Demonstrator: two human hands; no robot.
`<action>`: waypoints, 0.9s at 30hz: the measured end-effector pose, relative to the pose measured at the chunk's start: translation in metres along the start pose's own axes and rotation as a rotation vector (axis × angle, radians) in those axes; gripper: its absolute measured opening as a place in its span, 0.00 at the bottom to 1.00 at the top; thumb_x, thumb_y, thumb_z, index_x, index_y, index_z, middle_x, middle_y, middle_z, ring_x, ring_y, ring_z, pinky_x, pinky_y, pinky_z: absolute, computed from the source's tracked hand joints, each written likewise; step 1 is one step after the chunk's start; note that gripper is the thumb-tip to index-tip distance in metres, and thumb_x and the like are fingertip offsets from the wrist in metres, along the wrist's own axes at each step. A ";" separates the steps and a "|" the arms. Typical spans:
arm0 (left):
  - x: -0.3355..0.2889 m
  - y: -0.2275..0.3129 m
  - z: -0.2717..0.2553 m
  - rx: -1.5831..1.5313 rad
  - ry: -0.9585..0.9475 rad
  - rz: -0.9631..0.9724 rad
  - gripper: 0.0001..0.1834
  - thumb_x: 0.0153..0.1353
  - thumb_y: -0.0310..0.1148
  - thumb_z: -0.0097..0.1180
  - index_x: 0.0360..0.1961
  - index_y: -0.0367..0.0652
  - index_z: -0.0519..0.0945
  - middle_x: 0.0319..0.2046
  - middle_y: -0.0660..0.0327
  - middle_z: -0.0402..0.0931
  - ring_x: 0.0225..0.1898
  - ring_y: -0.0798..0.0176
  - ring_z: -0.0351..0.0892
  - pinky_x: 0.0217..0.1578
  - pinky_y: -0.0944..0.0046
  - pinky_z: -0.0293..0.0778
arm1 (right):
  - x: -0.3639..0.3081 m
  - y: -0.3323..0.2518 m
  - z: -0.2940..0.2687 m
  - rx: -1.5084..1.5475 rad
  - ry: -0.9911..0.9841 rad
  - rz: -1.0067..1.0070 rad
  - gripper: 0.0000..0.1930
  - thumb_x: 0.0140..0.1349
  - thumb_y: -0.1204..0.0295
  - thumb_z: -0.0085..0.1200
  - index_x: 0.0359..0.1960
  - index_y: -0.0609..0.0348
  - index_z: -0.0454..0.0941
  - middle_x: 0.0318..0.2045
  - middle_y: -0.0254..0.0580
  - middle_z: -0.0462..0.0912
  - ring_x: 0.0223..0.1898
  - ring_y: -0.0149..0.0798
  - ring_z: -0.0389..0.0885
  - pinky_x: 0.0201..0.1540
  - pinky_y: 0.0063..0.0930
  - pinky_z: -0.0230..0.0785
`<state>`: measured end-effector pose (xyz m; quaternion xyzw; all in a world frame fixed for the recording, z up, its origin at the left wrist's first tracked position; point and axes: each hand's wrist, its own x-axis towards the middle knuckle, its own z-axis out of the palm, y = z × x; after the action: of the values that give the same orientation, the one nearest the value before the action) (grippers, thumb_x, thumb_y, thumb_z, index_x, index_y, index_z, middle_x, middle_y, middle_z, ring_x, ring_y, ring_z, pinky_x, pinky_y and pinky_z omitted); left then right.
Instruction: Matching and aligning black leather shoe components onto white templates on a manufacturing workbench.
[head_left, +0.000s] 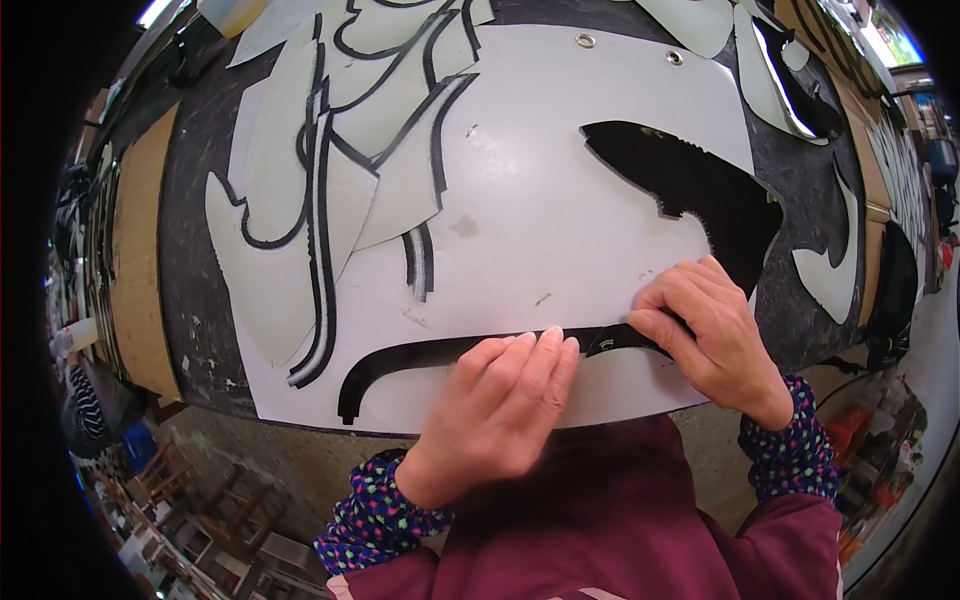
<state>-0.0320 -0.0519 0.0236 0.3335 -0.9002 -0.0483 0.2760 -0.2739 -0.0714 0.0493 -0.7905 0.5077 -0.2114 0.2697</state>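
Observation:
On the white board, a long black strip curves down at its left end and runs right along the board's near side. My left hand is over its middle, fingers close together and bent onto it; the thumb is hidden. My right hand has thumb and curled fingers closed at the strip's right end. From under that hand a broad black shaped piece reaches away to a pointed end, with a notched inner edge. Whether strip and piece are one is hidden by my right hand.
Pale shaped panels edged in black overlap on the board's left. A short black-and-grey strip lies beside them. More pale pieces are to the right, on the dark tabletop. Two metal eyelets sit in the board's far edge.

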 end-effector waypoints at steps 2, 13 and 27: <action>0.000 0.000 0.000 0.002 0.003 -0.008 0.15 0.53 0.22 0.64 0.44 0.37 0.88 0.43 0.57 0.84 0.42 0.61 0.81 0.43 0.62 0.80 | 0.000 0.000 0.000 -0.006 0.001 0.004 0.06 0.63 0.72 0.60 0.29 0.56 0.76 0.25 0.35 0.76 0.29 0.40 0.73 0.36 0.34 0.59; 0.000 0.000 0.000 0.009 -0.007 0.002 0.16 0.53 0.22 0.64 0.44 0.37 0.88 0.44 0.57 0.84 0.43 0.61 0.81 0.43 0.61 0.80 | 0.000 0.000 0.001 -0.020 -0.002 0.010 0.07 0.64 0.72 0.59 0.30 0.57 0.75 0.25 0.38 0.76 0.29 0.42 0.74 0.37 0.35 0.61; -0.005 0.000 -0.005 -0.013 -0.057 0.025 0.18 0.60 0.24 0.57 0.51 0.39 0.86 0.49 0.53 0.82 0.48 0.58 0.81 0.51 0.59 0.79 | -0.001 0.001 0.003 -0.042 0.027 -0.018 0.07 0.63 0.72 0.59 0.30 0.57 0.74 0.25 0.39 0.77 0.29 0.43 0.75 0.36 0.36 0.61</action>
<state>-0.0261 -0.0486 0.0251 0.3188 -0.9115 -0.0602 0.2529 -0.2729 -0.0705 0.0469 -0.7976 0.5085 -0.2137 0.2443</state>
